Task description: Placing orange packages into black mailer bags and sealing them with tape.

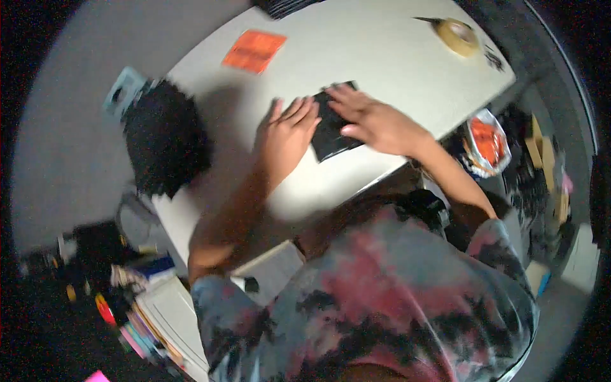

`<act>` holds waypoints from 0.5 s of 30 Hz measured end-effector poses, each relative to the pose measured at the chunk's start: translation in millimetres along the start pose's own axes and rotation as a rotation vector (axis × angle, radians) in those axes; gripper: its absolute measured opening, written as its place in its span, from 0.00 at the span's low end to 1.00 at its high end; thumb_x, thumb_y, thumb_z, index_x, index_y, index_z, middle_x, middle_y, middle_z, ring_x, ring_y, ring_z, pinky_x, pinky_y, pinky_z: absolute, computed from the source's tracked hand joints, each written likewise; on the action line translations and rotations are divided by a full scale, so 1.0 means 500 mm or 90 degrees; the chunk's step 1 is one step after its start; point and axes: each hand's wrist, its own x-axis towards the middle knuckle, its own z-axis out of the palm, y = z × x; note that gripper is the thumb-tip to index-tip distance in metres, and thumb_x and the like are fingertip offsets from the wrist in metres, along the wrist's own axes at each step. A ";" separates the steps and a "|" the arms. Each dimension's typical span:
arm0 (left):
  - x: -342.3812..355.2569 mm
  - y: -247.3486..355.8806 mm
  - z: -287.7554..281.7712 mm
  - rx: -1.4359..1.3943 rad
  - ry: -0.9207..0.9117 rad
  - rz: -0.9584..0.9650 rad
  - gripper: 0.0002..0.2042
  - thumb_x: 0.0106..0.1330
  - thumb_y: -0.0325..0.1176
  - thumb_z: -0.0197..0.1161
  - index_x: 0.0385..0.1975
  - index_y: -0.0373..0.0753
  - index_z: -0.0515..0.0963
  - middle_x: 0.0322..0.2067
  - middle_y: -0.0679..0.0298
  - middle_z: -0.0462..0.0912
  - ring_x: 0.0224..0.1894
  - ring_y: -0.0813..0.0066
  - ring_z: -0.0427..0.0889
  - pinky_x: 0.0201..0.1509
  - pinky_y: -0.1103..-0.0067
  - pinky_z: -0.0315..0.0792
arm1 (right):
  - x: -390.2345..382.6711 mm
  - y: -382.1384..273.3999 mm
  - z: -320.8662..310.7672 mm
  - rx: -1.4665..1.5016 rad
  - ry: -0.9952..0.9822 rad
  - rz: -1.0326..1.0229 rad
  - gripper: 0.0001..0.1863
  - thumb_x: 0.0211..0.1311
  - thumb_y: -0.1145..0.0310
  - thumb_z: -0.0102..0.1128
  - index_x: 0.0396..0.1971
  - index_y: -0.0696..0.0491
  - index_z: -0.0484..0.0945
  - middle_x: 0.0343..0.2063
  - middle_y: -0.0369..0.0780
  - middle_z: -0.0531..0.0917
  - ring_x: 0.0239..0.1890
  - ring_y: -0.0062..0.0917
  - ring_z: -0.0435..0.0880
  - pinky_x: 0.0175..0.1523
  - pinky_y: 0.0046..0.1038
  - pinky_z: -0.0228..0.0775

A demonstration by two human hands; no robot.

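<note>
A flat, dark, roughly rectangular packet [332,135] with a shiny lower edge lies on the white table [356,44] in front of me. My right hand [380,124] rests on its upper right part, fingers stretched out and palm down. At its left edge, my left hand [289,135] lies with the fingers extended, the fingertips touching or just beside the packet. Neither hand grips anything. What the packet contains does not show.
A bulky black pile [167,139] sits on the table's left side, beside a pale blue object [123,92]. Farther back lies an orange packet [256,51]. A yellowish tape roll [458,38] is at the far right. Below the right edge, a bag [489,143] holds orange packets.
</note>
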 end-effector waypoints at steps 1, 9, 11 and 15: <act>-0.004 0.000 -0.004 0.025 0.006 0.004 0.15 0.73 0.38 0.60 0.53 0.36 0.81 0.57 0.57 0.83 0.63 0.64 0.79 0.71 0.57 0.64 | 0.000 0.000 -0.011 -0.003 -0.010 -0.012 0.31 0.76 0.56 0.50 0.67 0.65 0.68 0.72 0.54 0.64 0.76 0.48 0.58 0.79 0.42 0.51; -0.007 0.011 0.024 0.187 0.061 0.014 0.10 0.63 0.38 0.61 0.41 0.44 0.82 0.47 0.70 0.84 0.54 0.75 0.82 0.61 0.70 0.70 | 0.014 0.005 -0.044 0.057 -0.064 0.030 0.25 0.71 0.68 0.59 0.65 0.59 0.72 0.66 0.50 0.74 0.69 0.47 0.71 0.74 0.40 0.61; -0.021 0.032 0.013 0.221 0.074 -0.059 0.07 0.63 0.38 0.62 0.35 0.45 0.84 0.37 0.66 0.86 0.44 0.66 0.87 0.59 0.62 0.73 | 0.041 -0.004 -0.044 -0.052 -0.088 -0.054 0.25 0.70 0.67 0.60 0.64 0.59 0.73 0.64 0.51 0.76 0.66 0.48 0.74 0.74 0.42 0.61; -0.056 0.148 -0.106 -0.098 0.238 -0.309 0.09 0.67 0.41 0.61 0.31 0.43 0.82 0.29 0.62 0.84 0.35 0.59 0.86 0.43 0.62 0.77 | 0.103 0.020 -0.021 -0.129 -0.114 -0.210 0.22 0.68 0.67 0.61 0.58 0.60 0.78 0.59 0.51 0.80 0.61 0.49 0.78 0.72 0.46 0.63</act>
